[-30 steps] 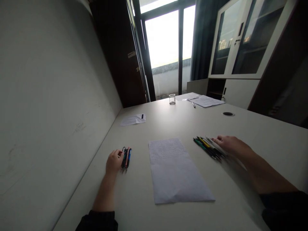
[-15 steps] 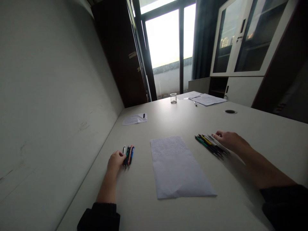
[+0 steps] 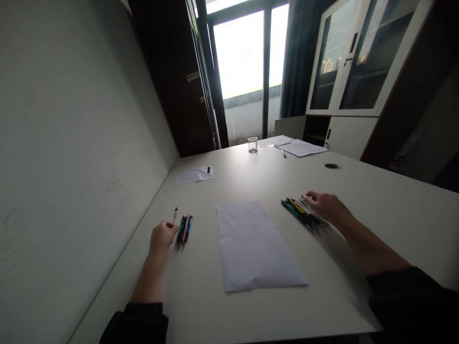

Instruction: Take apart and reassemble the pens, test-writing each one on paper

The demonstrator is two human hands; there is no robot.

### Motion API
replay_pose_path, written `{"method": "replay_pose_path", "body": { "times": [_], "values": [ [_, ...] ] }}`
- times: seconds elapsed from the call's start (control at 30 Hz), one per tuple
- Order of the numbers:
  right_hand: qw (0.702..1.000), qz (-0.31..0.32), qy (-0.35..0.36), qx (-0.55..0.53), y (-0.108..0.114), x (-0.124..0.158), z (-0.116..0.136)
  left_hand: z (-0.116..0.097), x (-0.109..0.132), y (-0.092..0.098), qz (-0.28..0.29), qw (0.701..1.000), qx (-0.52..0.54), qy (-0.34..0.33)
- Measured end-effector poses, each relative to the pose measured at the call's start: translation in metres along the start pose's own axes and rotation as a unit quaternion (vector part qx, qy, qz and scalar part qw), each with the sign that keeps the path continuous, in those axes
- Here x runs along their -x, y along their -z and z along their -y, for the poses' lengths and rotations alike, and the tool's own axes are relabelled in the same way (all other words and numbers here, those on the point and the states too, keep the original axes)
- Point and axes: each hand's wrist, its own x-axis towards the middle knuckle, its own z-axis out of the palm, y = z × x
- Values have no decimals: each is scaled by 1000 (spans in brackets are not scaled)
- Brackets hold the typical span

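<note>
My left hand (image 3: 163,237) pinches a pale pen (image 3: 175,214) whose dark end points up past the fingers. Just right of it, several pens (image 3: 184,231) in green, black, pink and blue lie side by side on the white table (image 3: 193,306). On the other side, my right hand (image 3: 324,206) is closed, with its fingertips at a white pen (image 3: 303,202) along the right edge of a second group of pens (image 3: 300,214), green, black and yellow. Between the hands lies a sheet of paper (image 3: 256,253) with handwriting on its upper part.
A glass jar (image 3: 253,145) stands at the far edge. Beside it are papers (image 3: 300,147) and a loose pen (image 3: 283,153). Another paper (image 3: 194,175) lies far left, near the wall (image 3: 89,181). A round cable hole (image 3: 332,166) is at right.
My left hand has drawn the pale pen leftward, apart from the other pens. My right hand stays by its group. The whole view has shifted slightly.
</note>
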Motion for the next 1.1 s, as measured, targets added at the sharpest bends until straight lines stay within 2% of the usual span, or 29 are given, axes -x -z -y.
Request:
{"method": "replay_pose_path", "body": {
  "times": [0.17,0.2,0.27,0.37,0.47,0.53,0.67,0.9,1.1],
  "values": [
    [998,-7,44,-49,1,6,7,-8,4,10,-59,996,63,-26],
    [997,-8,55,-59,0,6,7,-11,6,12,-84,990,110,-32],
    [994,-18,71,-78,-1,7,8,-20,12,14,-90,972,217,-35],
    [989,-37,89,-114,-3,9,13,-39,23,15,-53,916,395,-39],
    [980,-61,113,-150,-3,15,26,-64,35,11,4,851,522,-58],
    [974,-68,133,-169,-4,20,39,-80,44,8,31,811,580,-68],
    [959,-56,184,-210,-8,32,69,-110,61,2,112,763,629,-99],
    [916,54,277,-286,-24,64,128,-141,78,-5,186,714,668,-94],
    [892,121,307,-309,-32,92,171,-154,81,-10,193,691,691,-87]
  ]
}}
